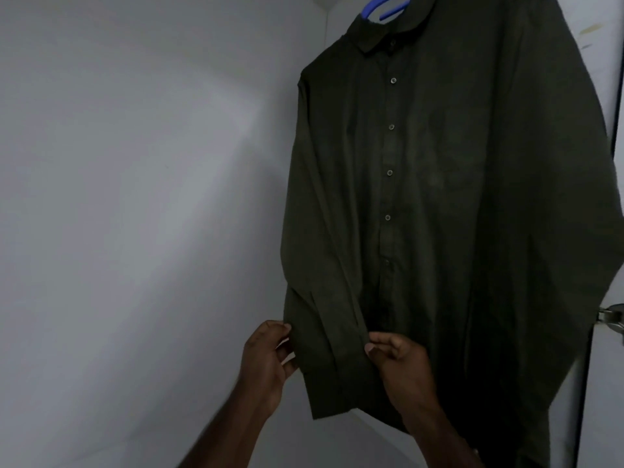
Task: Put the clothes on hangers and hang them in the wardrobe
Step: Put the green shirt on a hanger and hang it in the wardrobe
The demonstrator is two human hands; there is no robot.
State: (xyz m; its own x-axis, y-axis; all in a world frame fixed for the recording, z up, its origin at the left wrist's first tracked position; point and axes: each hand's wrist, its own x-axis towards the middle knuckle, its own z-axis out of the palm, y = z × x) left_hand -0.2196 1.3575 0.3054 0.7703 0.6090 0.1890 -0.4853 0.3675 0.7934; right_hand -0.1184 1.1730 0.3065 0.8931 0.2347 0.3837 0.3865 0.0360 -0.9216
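Dark olive button-up shirt (439, 197) filling the right half of the frame, hung on a blue hanger (385, 6) peeking out of the collar at the top edge, right of centre. Buttoned down the front, with a row of small pale buttons (391, 126) running down the placket. Hook of the hanger and whatever carries it cut off by the top of the frame, so cannot tell what it hangs from.

Left sleeve of the shirt, as seen, falling straight down along the body to the lower centre of the frame, its cuff (334, 376) held between both hands. Left hand (266, 363) at the cuff's left edge, low and just left of centre, thumb and fingers curled and pinching the fabric. Right hand (398, 363) at the cuff's right edge, low and centre, fingertips gathered and gripping the cloth, knuckles toward the camera. Both forearms rising from the bottom edge.

Pale grey wall (135, 197) across the whole left half, brighter in a soft band through the middle. White door edge (601, 383) along the far right, with a metal handle (613, 319) poking out beside the shirt's lower right side
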